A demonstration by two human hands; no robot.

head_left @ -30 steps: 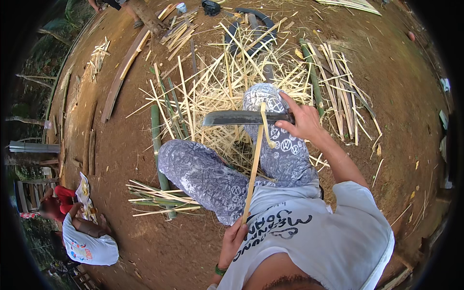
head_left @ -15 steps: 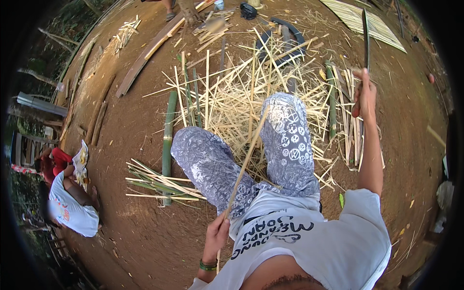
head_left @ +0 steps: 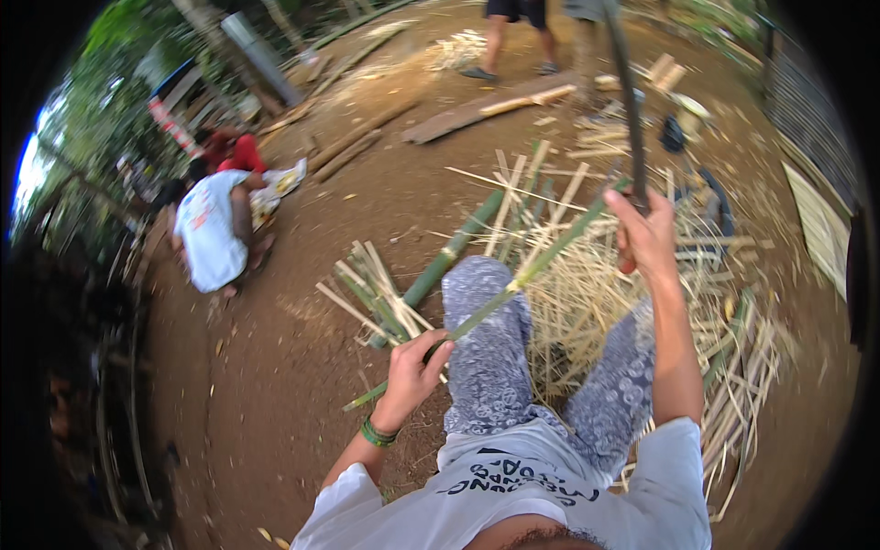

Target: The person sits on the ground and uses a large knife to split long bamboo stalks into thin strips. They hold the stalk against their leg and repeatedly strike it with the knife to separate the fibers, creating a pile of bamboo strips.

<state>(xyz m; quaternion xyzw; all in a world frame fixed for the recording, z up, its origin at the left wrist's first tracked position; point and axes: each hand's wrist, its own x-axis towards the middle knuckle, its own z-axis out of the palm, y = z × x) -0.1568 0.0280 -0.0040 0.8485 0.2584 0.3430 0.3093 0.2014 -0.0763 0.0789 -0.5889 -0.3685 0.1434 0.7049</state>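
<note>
My left hand (head_left: 414, 374) is closed round the near part of a long green bamboo strip (head_left: 500, 298), which slants up to the right across my left knee. My right hand (head_left: 649, 240) grips the reddish handle of a machete (head_left: 631, 110), its dark blade pointing up and away. The strip's far end meets the fingers of my right hand, close to the blade's base; whether they pinch it I cannot tell. Beyond and between my legs lies a heap of pale split bamboo (head_left: 587, 312).
A thick green bamboo pole (head_left: 458, 247) and a small bundle of strips (head_left: 380, 289) lie left of my knees. More strips (head_left: 738, 376) lie at right. Two people (head_left: 213, 229) crouch at far left; another person's legs (head_left: 495, 46) stand beyond a plank (head_left: 458, 119).
My view has swung left. My right hand has come inward with the machete to the strip's far end. The strip now shows a green face instead of a pale one.
</note>
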